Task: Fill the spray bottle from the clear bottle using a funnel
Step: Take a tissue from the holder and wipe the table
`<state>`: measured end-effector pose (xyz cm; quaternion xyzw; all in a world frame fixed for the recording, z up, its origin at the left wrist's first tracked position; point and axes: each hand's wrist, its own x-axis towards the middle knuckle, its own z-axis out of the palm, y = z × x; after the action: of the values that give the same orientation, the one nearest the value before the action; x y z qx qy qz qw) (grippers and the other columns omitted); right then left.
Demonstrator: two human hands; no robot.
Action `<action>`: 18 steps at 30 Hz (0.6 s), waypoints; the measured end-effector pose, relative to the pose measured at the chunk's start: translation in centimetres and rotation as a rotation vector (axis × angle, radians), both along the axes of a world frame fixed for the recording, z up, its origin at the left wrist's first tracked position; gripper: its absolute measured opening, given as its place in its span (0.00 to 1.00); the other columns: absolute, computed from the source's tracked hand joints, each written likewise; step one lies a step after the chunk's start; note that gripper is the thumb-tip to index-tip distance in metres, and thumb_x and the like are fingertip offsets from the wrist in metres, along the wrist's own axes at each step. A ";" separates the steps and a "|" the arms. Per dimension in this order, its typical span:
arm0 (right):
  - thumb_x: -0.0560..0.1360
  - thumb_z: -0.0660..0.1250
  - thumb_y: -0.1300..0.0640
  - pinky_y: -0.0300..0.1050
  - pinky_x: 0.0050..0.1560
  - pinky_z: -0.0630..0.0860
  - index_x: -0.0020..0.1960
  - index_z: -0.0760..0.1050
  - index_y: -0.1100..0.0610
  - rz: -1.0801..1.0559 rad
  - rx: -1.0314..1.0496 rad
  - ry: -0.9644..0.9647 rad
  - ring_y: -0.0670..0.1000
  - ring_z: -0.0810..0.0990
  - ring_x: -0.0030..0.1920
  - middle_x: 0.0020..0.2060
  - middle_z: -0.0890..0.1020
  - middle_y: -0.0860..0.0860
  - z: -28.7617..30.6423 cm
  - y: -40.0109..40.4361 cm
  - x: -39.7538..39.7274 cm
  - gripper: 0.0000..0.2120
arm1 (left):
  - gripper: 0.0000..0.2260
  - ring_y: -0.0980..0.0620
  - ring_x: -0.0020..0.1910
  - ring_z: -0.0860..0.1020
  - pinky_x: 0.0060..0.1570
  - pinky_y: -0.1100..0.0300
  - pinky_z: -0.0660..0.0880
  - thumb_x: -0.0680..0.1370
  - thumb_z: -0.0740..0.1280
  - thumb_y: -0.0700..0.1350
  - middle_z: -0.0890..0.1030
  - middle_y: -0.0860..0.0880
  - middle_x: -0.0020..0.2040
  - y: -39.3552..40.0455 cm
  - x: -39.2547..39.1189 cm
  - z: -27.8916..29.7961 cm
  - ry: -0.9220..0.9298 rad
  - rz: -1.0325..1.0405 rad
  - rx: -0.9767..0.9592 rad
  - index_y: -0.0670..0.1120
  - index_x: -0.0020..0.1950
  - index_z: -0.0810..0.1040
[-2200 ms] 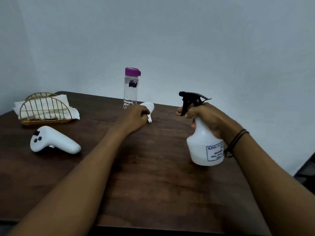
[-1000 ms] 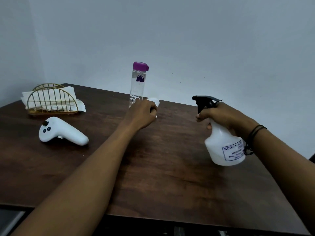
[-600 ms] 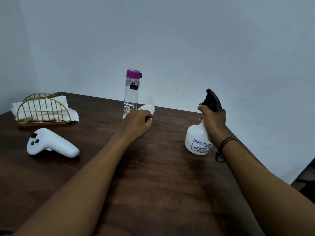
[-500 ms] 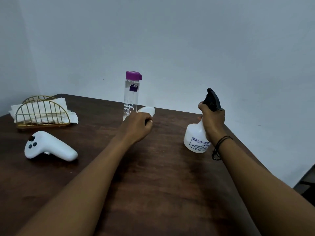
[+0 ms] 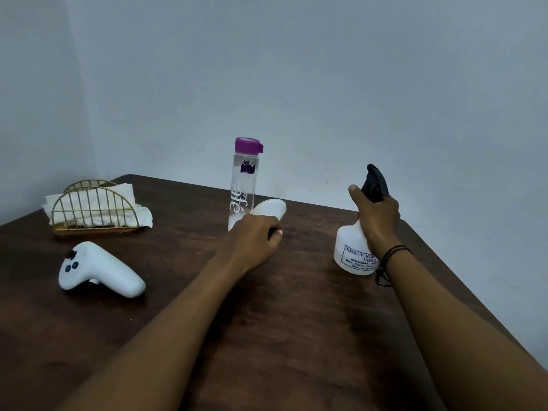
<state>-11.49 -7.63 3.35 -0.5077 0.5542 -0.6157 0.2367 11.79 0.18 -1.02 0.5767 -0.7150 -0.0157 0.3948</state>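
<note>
A plain room in a home or small office, pushed into a corner. A dark wood-grain tabletop [image 5: 290, 327] meets bare, pale blue-grey painted walls [image 5: 326, 84] that join at about 10 o'clock. A gold wire napkin holder [image 5: 94, 209] stuffed with white paper napkins sits at 10 o'clock, and a white handheld controller [image 5: 99, 270] lies nearer at 9 o'clock.

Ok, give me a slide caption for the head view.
Right hand grips spray bottle; left hand holds white funnel beside capped clear bottle.
</note>
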 end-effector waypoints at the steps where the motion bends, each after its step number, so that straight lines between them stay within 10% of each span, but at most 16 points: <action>1: 0.66 0.73 0.40 0.43 0.34 0.73 0.39 0.76 0.58 0.006 -0.002 0.016 0.51 0.78 0.31 0.28 0.79 0.49 -0.1 -0.1 -0.2 0.21 | 0.09 0.46 0.45 0.80 0.48 0.52 0.77 0.79 0.66 0.45 0.86 0.47 0.44 0.1 0.0 0.0 0.000 0.001 0.005 0.46 0.50 0.85; 9: 0.70 0.74 0.42 0.55 0.54 0.75 0.62 0.69 0.53 -0.215 -0.301 0.135 0.54 0.77 0.53 0.56 0.72 0.49 -2.0 3.8 -0.6 0.27 | 0.09 0.47 0.46 0.81 0.47 0.52 0.78 0.79 0.65 0.45 0.86 0.46 0.46 0.8 0.3 0.8 0.030 0.023 0.010 0.46 0.50 0.85; 13: 0.74 0.69 0.51 0.49 0.52 0.72 0.52 0.72 0.58 -0.139 -0.616 0.334 0.54 0.75 0.48 0.48 0.74 0.50 -2.5 7.4 1.9 0.13 | 0.09 0.46 0.46 0.82 0.48 0.50 0.80 0.78 0.65 0.44 0.86 0.45 0.47 0.9 0.8 1.2 0.099 0.039 0.002 0.44 0.50 0.85; 18: 0.77 0.69 0.60 0.36 0.41 0.71 0.44 0.74 0.52 0.223 -0.515 0.495 0.44 0.75 0.41 0.40 0.77 0.46 -1.4 9.0 8.5 0.06 | 0.09 0.46 0.47 0.82 0.49 0.50 0.79 0.77 0.66 0.43 0.87 0.45 0.49 0.9 1.7 2.0 0.273 0.117 -0.028 0.44 0.50 0.86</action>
<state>-2.98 1.40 1.99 -0.7413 0.3628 -0.5641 0.0258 13.49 1.10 0.93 0.6041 -0.6200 -0.0611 0.4969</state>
